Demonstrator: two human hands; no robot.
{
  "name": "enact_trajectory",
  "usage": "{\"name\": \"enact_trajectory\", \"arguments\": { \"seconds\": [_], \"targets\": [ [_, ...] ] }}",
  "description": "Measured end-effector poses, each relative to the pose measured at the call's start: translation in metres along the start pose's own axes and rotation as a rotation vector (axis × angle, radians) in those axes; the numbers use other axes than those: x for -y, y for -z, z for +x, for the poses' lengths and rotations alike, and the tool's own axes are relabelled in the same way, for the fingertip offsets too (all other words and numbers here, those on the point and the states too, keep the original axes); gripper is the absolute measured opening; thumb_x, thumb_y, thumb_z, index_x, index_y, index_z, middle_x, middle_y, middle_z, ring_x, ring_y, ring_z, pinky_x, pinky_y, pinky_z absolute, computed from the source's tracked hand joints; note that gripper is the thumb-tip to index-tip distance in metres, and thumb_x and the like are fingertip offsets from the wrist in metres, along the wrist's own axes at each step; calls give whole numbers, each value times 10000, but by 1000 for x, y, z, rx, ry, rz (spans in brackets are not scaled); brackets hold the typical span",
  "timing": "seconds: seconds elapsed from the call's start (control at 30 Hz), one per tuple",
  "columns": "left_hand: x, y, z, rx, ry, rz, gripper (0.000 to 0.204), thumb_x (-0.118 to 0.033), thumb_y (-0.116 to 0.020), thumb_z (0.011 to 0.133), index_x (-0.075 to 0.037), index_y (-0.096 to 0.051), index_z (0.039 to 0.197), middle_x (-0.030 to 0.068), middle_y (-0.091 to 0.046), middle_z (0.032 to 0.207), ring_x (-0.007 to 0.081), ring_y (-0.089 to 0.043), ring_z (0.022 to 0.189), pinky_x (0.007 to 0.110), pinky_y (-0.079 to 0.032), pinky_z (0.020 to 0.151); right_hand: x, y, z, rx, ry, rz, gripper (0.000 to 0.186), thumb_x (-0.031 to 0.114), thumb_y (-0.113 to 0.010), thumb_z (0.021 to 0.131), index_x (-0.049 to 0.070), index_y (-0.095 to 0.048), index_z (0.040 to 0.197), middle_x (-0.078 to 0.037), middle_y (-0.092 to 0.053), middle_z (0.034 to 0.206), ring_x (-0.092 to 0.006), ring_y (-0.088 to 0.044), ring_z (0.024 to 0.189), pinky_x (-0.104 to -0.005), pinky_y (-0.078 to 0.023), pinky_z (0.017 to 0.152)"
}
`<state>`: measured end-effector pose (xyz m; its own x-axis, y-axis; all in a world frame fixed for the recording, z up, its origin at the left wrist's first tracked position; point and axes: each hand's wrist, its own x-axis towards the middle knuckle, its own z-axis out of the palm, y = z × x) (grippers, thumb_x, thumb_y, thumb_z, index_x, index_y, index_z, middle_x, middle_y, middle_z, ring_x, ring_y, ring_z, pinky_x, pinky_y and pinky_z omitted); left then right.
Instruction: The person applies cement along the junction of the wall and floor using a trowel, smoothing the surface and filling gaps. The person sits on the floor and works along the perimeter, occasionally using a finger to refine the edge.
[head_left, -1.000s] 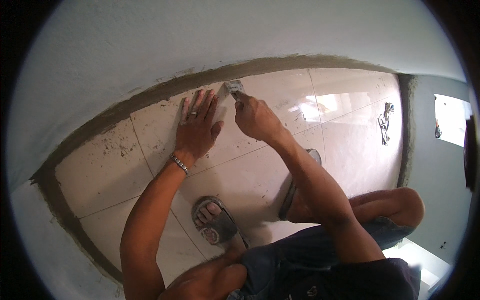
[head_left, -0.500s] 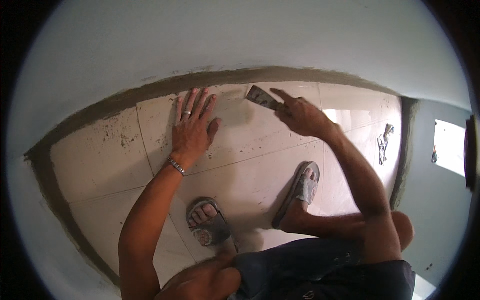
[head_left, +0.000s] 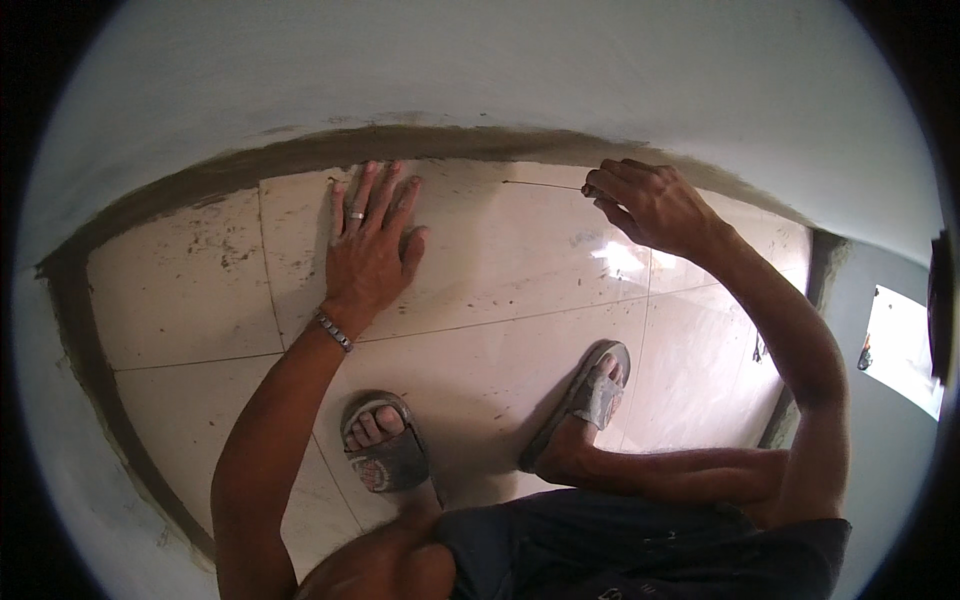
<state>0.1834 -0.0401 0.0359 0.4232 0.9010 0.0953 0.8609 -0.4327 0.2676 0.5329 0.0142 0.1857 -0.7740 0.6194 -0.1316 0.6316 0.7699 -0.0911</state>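
Observation:
My left hand (head_left: 368, 262) lies flat on the pale floor tiles (head_left: 480, 260), fingers spread and fingertips close to the grey mortar band (head_left: 440, 143) at the foot of the wall. It wears a ring and a bracelet and holds nothing. My right hand (head_left: 660, 208) is closed round the handle of a putty knife (head_left: 545, 185), to the right of the left hand and near the same band. The blade is turned edge-on, so only a thin line of it shows, pointing left. Most of the handle is hidden by my fingers.
The pale wall (head_left: 480, 60) curves across the far side. More mortar runs along the left wall's foot (head_left: 90, 330) and at the right (head_left: 825, 265). Dark crumbs (head_left: 228, 240) dot the tiles. My sandalled feet (head_left: 385, 440) stand on the floor nearer me.
My right hand has moved right and slightly farther away, turning the putty knife from showing its blade's face to edge-on. My left hand stays flat on the tiles; the whole view has shifted slightly.

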Motion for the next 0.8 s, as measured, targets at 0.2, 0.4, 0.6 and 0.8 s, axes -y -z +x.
{"name": "enact_trajectory", "arguments": {
  "seconds": [0.2,0.4,0.6,0.8],
  "targets": [
    [-26,15,46,226,46,-238,305,-340,-607,1000,-76,-671,1139,118,-681,1137,255,-643,1096,411,-527,883,40,-37,-64,393,-502,751,115,108,-540,1020,5,-495,1044,-132,-650,810,-258,-671,690,-391,-546,612],
    [-51,3,81,220,61,-586,322,-346,-667,968,-31,-716,917,99,-721,779,257,-706,772,381,-549,738,90,-64,-98,196,-663,1053,544,483,-332,1043,-17,-543,1037,-138,-630,789,-231,-583,647,-417,-496,600],
    [-73,19,64,560,-57,-949,294,-284,-703,954,-16,-744,1067,52,-745,946,122,-639,886,313,-502,868,112,-65,-102,87,-684,1009,667,596,-329,977,-30,-554,1027,-156,-599,694,-267,-554,589,-450,-454,578],
    [-81,28,62,581,-29,-950,251,-262,-692,964,-30,-750,1037,37,-728,883,91,-609,800,279,-494,761,121,-65,-97,42,-649,930,574,515,-373,975,-27,-559,1027,-151,-595,670,-313,-606,603,-465,-488,614]
  ]
}}
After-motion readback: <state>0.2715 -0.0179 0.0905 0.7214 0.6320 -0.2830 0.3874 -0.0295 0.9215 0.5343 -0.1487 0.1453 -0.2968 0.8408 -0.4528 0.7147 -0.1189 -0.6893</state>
